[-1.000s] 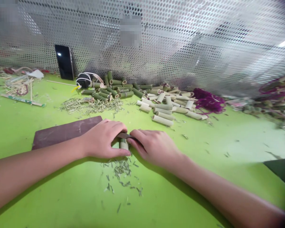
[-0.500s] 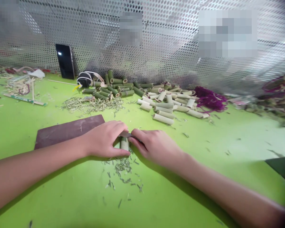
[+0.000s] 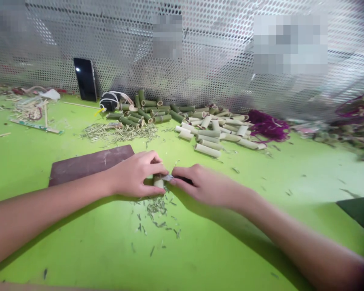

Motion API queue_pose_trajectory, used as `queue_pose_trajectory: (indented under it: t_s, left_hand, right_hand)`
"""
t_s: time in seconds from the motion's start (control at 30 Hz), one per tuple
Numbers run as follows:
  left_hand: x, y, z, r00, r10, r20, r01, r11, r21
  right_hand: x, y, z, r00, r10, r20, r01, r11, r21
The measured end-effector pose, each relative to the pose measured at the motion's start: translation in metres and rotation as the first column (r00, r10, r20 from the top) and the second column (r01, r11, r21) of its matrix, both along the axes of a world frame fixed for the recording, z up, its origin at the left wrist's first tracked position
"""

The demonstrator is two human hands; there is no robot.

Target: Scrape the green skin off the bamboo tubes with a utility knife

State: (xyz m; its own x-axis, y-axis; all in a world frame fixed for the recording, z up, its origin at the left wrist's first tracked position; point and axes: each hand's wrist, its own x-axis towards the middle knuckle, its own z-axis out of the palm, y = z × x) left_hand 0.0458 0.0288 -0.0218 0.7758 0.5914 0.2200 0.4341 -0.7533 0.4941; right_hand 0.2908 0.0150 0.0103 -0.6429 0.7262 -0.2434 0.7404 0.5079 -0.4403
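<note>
My left hand (image 3: 139,173) is closed around a short bamboo tube (image 3: 158,183) on the green table, its fingers above and its thumb at the near end. The tube's near part looks pale and scraped. My right hand (image 3: 200,184) grips the dark handle of a knife (image 3: 167,177), whose short blade points left and lies against the tube. Green bamboo shavings (image 3: 157,207) are scattered just in front of the tube. Part of the tube is hidden under my left fingers.
A brown board (image 3: 87,163) lies behind my left forearm. Farther back are green bamboo tubes (image 3: 160,119), pale scraped tubes (image 3: 208,150), purple string (image 3: 269,126), a black phone (image 3: 85,80) and a pile of thin sticks (image 3: 121,132). A perforated metal panel (image 3: 200,76) borders the table.
My right hand has shifted slightly right and the knife blade has come nearer along the tube. My left fingers have moved a little over the tube.
</note>
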Motion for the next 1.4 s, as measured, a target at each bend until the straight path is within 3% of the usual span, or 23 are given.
queue_pose_trajectory:
  t_s: [0.1,0.2,0.3,0.6,1.0,1.13,1.3,1.4]
  left_hand:
    - [0.000,0.001,-0.001,1.000,0.022,-0.003,-0.022,0.999,-0.036]
    - [0.000,0.001,-0.002,0.998,0.065,-0.010,-0.065,0.997,-0.050]
    - [0.002,0.001,-0.003,0.998,0.062,-0.009,-0.062,0.998,-0.024]
    - [0.006,0.001,-0.003,0.999,0.034,-0.008,-0.034,0.999,0.001]
    - [0.005,0.004,-0.005,0.998,0.030,-0.051,-0.028,0.999,0.039]
    - [0.005,0.004,-0.004,0.998,0.010,-0.064,-0.006,0.998,0.061]
    - [0.003,0.004,-0.002,0.999,-0.013,-0.050,0.014,1.000,0.027]
    - [0.003,0.005,-0.003,0.999,0.011,-0.045,-0.012,1.000,-0.013]
  right_hand:
    - [0.008,0.003,0.000,0.998,0.042,-0.047,-0.046,0.996,-0.079]
    - [0.007,0.002,-0.005,0.999,-0.046,-0.017,0.048,0.992,0.115]
    - [-0.002,-0.002,-0.009,0.991,-0.110,0.076,0.083,0.950,0.302]
    - [-0.018,-0.004,-0.014,0.997,-0.046,0.067,0.013,0.906,0.423]
    - [-0.016,-0.004,-0.012,0.999,-0.040,0.032,0.029,0.955,0.295]
    - [-0.010,0.000,-0.006,1.000,-0.025,-0.007,0.026,0.986,0.168]
    - [0.004,0.010,0.001,0.995,0.055,-0.084,-0.063,0.994,-0.094]
    - [0.007,0.011,-0.003,0.996,0.012,-0.085,-0.016,0.999,-0.049]
